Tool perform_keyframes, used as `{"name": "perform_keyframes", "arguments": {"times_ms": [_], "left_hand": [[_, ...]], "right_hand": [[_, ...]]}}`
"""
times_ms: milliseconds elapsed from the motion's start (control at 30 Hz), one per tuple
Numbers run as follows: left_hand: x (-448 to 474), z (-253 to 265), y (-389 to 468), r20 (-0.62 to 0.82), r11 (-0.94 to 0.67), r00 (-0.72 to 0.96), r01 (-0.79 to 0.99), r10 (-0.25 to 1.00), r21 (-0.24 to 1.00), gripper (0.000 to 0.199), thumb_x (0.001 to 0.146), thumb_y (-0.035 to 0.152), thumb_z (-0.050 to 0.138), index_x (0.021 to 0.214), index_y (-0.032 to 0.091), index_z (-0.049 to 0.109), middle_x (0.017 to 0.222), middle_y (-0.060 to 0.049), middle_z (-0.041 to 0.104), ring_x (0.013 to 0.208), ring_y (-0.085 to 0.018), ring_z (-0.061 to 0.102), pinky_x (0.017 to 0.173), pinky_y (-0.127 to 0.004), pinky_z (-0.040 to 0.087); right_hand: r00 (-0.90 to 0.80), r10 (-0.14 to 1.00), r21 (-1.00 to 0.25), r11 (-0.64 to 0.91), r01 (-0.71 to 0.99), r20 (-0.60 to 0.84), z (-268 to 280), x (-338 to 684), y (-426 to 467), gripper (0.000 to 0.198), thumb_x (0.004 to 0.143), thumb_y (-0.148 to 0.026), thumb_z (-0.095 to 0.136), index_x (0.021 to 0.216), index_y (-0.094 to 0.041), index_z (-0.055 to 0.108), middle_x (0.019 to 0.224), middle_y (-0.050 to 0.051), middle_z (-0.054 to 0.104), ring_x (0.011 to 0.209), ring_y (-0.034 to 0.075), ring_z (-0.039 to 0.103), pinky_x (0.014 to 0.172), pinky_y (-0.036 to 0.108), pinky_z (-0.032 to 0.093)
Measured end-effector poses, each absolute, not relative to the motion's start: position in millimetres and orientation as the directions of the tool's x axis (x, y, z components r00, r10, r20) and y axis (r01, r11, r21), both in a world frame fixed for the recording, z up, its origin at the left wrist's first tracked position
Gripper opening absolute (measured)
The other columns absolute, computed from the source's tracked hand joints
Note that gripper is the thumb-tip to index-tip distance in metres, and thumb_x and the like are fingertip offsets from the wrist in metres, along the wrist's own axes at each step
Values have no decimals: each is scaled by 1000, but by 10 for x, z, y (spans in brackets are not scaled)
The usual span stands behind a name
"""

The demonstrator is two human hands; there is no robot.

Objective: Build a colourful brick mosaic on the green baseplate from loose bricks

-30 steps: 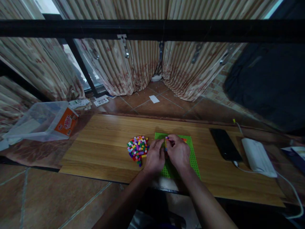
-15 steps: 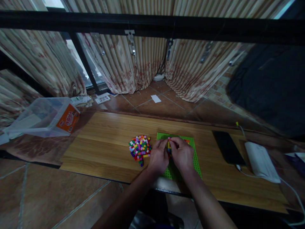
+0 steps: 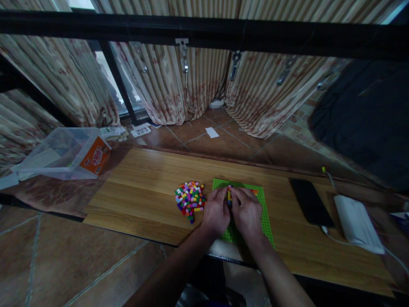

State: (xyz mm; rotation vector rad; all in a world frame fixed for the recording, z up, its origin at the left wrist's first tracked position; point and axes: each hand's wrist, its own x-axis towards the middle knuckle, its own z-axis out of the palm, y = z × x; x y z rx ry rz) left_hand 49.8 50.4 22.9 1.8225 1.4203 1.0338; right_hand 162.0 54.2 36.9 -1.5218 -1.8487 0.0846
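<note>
A green studded baseplate (image 3: 267, 217) lies on the wooden table, partly covered by both hands. My left hand (image 3: 216, 213) rests over its left side, fingers bent and closed at the bricks. Close beside it, my right hand (image 3: 247, 209) has its fingers curled inward, the fingertips pressed to the same spot. Between the fingertips shows a small row of coloured toy bricks (image 3: 229, 197), yellow among them. Which brick each hand touches is hidden. Orange bricks (image 3: 254, 192) sit near the plate's far right corner. Left of the plate is a pile of small multicoloured bricks (image 3: 191, 198).
A black phone (image 3: 310, 202) and a white power bank (image 3: 358, 224) with a cable lie on the right of the table (image 3: 134, 192). A clear plastic bin (image 3: 60, 164) with an orange label stands at the left. Curtains (image 3: 204, 85) hang behind a dark rail.
The whole view has shifted slightly, so things appear a little further right. Both hands stay together over the baseplate; their fingertips have moved only a little, and more of the bricks between them shows.
</note>
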Motion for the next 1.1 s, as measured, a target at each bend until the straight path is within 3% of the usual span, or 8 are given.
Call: {"name": "perform_keyframes", "arguments": {"times_ms": [533, 800, 1100], "left_hand": [[541, 225, 490, 234, -277, 149, 523, 961, 806, 57, 77, 0, 39, 131, 13, 50, 125, -14, 58, 119, -24, 52, 107, -43, 42], [554, 242, 489, 226, -265, 138, 513, 964, 817, 49, 81, 4, 40, 129, 9, 52, 124, -16, 58, 118, -24, 53, 106, -40, 43], [544, 282, 456, 199, -257, 166, 524, 966, 812, 54, 78, -1, 39, 130, 8, 50, 127, -16, 56, 121, -23, 51, 109, -38, 40]], "right_hand": [[-119, 861, -386, 341, 857, 495, 314, 1662, 523, 33, 96, -24, 38, 104, -14, 69, 96, 10, 68, 90, 21, 59, 82, 33, 46], [-148, 861, -366, 355, 860, 486, 305, 1666, 534, 36, 97, -24, 35, 105, -12, 68, 97, 11, 67, 91, 22, 58, 85, 34, 46], [-134, 867, -424, 362, 830, 479, 336, 1670, 529, 35, 94, -22, 35, 105, -15, 68, 98, 11, 68, 92, 22, 59, 87, 37, 47]]}}
